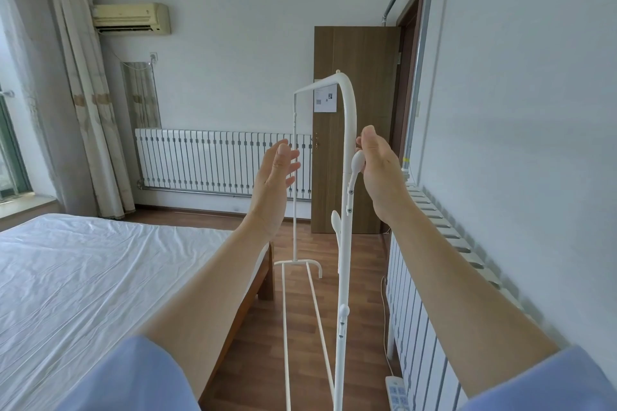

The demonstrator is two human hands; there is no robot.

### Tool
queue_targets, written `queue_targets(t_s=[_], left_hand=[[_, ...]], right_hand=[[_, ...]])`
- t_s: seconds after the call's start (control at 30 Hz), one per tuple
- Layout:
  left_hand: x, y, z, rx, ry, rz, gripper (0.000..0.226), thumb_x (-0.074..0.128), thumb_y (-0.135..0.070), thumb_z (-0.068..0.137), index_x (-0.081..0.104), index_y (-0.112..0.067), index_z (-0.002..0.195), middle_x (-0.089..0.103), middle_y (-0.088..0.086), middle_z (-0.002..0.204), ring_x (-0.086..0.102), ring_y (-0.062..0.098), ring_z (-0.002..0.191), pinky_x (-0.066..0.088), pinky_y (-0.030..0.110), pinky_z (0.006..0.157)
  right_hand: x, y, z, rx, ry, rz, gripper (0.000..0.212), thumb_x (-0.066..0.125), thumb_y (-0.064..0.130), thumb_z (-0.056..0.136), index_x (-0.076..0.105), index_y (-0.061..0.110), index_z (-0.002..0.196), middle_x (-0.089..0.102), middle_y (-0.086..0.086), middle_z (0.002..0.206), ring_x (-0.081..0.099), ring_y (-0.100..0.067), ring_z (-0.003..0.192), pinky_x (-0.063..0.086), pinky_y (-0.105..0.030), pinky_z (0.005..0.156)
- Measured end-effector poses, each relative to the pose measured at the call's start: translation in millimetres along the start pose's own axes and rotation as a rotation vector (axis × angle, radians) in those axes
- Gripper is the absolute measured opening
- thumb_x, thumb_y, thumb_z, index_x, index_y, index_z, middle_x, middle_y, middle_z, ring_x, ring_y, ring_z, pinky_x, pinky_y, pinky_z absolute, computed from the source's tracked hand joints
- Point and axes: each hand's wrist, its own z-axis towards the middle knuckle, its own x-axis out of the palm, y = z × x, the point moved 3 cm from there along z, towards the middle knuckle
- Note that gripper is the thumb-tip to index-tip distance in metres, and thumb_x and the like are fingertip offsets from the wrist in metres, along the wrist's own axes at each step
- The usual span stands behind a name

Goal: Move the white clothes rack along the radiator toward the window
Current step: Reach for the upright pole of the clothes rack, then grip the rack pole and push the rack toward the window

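The white clothes rack point(347, 243) stands on the wooden floor between the bed and the right-hand radiator point(417, 327), its top bar running away from me toward the door. My right hand point(380, 173) is at the near upright, just under the bend. Its fingertips touch the pole's right side and the thumb points up, free of the pole. My left hand point(273, 177) hovers left of the pole, palm facing right, fingers spread, holding nothing. The window point(10, 150) is at the far left edge.
A bed point(83, 277) with a white sheet fills the left. A second radiator point(217, 160) lines the far wall. The brown door point(360, 60) stands behind the rack. A power strip point(395, 390) and cable lie on the floor by the right radiator. Curtains point(83, 93) hang beside the window.
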Motion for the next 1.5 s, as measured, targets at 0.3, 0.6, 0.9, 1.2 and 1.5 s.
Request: queue_targets(t_s=[0.3, 0.6, 0.9, 1.2, 1.5], left_hand=[[-1.4, 2.5, 5.2, -0.005, -0.016, -0.016, 0.045, 0.028, -0.037, 0.098, 0.040, -0.014, 0.135, 0.053, 0.009, 0.130, 0.051, 0.026, 0.122, 0.035, 0.047, 0.109], [3.4, 17.6, 8.5, -0.024, -0.001, -0.007, 0.044, 0.030, -0.039, 0.098, 0.041, -0.017, 0.134, 0.055, 0.005, 0.124, 0.053, 0.025, 0.119, 0.037, 0.047, 0.107], [31.3, 45.6, 5.9, -0.042, 0.089, 0.029, 0.040, 0.030, -0.046, 0.095, 0.043, -0.027, 0.128, 0.058, -0.003, 0.116, 0.058, 0.017, 0.109, 0.040, 0.037, 0.100], [62.3, 79.1, -3.8, -0.160, 0.261, 0.116, 0.042, 0.028, -0.060, 0.090, 0.050, -0.033, 0.113, 0.061, 0.006, 0.113, 0.060, 0.022, 0.103, 0.045, 0.048, 0.099], [74.0, 97.6, 1.9, -0.209, 0.316, 0.028, 0.051, 0.025, -0.052, 0.093, 0.053, -0.011, 0.104, 0.058, 0.006, 0.072, 0.059, 0.016, 0.065, 0.054, 0.023, 0.066]], right_hand=[[-5.6, -7.8, 1.4, 0.116, -0.027, 0.104, 0.067, 0.025, 0.064, 0.090, 0.046, 0.017, 0.133, 0.053, -0.002, 0.135, 0.049, -0.019, 0.126, 0.032, -0.048, 0.113], [-4.0, -13.1, 4.2, 0.105, 0.016, 0.116, 0.043, 0.028, 0.062, 0.091, 0.058, 0.032, 0.090, 0.061, 0.000, 0.095, 0.058, -0.011, 0.096, 0.043, -0.030, 0.096], [2.7, -3.0, 20.0, -0.030, 0.053, -0.013, 0.049, 0.036, 0.055, 0.092, 0.055, 0.017, 0.118, 0.056, 0.010, 0.081, 0.056, 0.005, 0.067, 0.041, 0.001, 0.056], [9.7, 11.3, 33.4, -0.009, 0.087, 0.047, 0.036, 0.038, 0.051, 0.094, 0.050, 0.023, 0.113, 0.062, -0.001, 0.095, 0.064, -0.012, 0.080, 0.055, -0.039, 0.085], [18.0, -0.4, 28.8, -0.024, 0.091, 0.134, 0.052, 0.049, 0.047, 0.091, 0.043, 0.016, 0.132, 0.062, 0.003, 0.097, 0.066, -0.013, 0.081, 0.059, -0.028, 0.076]])
